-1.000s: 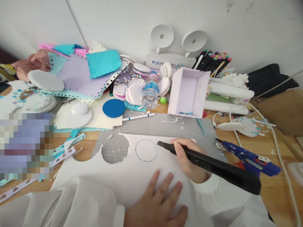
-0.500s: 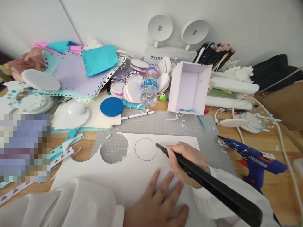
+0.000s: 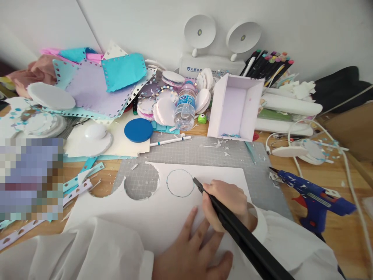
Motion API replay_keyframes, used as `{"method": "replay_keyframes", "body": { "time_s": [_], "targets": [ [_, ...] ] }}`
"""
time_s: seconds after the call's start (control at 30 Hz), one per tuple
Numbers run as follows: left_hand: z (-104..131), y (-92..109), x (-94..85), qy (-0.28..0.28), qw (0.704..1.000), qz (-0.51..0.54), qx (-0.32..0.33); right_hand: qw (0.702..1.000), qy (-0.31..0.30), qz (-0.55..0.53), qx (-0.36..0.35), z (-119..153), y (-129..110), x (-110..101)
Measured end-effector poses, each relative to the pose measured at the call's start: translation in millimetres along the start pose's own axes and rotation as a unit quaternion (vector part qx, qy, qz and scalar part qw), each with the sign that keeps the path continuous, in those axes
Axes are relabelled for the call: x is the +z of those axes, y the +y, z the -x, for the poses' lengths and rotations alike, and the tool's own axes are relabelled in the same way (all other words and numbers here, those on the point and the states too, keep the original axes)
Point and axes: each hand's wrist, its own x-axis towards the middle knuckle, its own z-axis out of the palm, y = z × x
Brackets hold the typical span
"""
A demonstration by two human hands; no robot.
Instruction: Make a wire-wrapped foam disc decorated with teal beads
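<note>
A white foam board [image 3: 128, 217] lies before me, with rounded openings cut along its far left side. A circle [image 3: 180, 183] is drawn on it in a thin bluish-green line. My right hand [image 3: 225, 200] is closed around a long black utility knife [image 3: 241, 235]. The knife's dark tip rests at the right edge of the drawn circle, and its body slants toward the lower right. Spread flat on the board below the circle is my left hand [image 3: 194, 249], holding nothing. Its fingertips lie close to the right hand and are partly covered by it.
Beneath the board is a grey cutting mat [image 3: 201, 153]. A blue disc [image 3: 138, 130], a water bottle [image 3: 185, 111] and a pale lilac box [image 3: 236, 109] stand behind. At right lies a blue glue gun [image 3: 314, 196]; punched paper strips [image 3: 78, 190] lie at left.
The right hand and knife have turned slightly; the knife's rear end swings toward me, while its tip slides a little down the circle's right edge. The left hand stays in place.
</note>
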Motion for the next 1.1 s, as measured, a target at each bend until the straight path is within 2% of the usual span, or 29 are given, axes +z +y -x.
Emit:
{"method": "replay_keyframes", "body": {
  "time_s": [0.1,0.23,0.37,0.47,0.53,0.63,0.67,0.73,0.83,0.9,0.97,1.1],
  "targets": [
    [-1.4,0.1,-2.2,-0.002,1.0,-0.002,0.0,0.991,0.064,0.097,-0.063,-0.9,-5.5,1.7],
    [-5.2,-1.2,-6.9,-0.008,1.0,-0.011,0.001,0.99,0.086,0.087,-0.063,-6.8,-19.7,-1.8],
    [-5.7,-1.2,-6.2,-0.001,1.0,-0.013,0.0,0.994,0.088,0.055,-0.019,-5.0,-25.9,-3.5],
    [-4.1,-0.9,-2.7,0.007,1.0,-0.006,0.006,0.995,0.087,0.013,0.054,-1.1,-23.9,-7.2],
    [-3.5,-1.0,-1.0,0.016,1.0,-0.008,0.01,0.989,0.114,-0.003,0.095,-2.5,-20.1,-12.8],
    [-3.9,-1.8,-0.1,0.027,0.999,-0.013,0.015,0.984,0.141,-0.041,0.098,-15.8,-10.2,-21.0],
    [-3.9,-2.2,0.1,0.031,0.999,-0.014,0.016,0.986,0.119,-0.07,0.097,-23.0,-6.0,-22.2],
    [-3.1,-3.0,1.4,0.041,0.999,-0.018,0.019,0.979,0.036,-0.162,0.118,-39.3,2.6,-21.1],
    [-0.2,-3.4,5.3,0.05,0.998,-0.03,0.027,0.941,-0.092,-0.29,0.144,-62.0,13.2,-12.6],
    [1.7,-3.1,8.1,0.047,0.998,-0.041,0.032,0.912,-0.14,-0.353,0.152,-72.5,18.2,-5.2],
    [2.4,-2.4,9.9,0.043,0.997,-0.05,0.031,0.896,-0.151,-0.384,0.162,-79.2,22.4,1.5],
    [1.3,-0.9,11.4,0.063,0.997,-0.047,0.011,0.905,-0.111,-0.355,0.206,-86.6,27.9,11.6]
  ]
}}
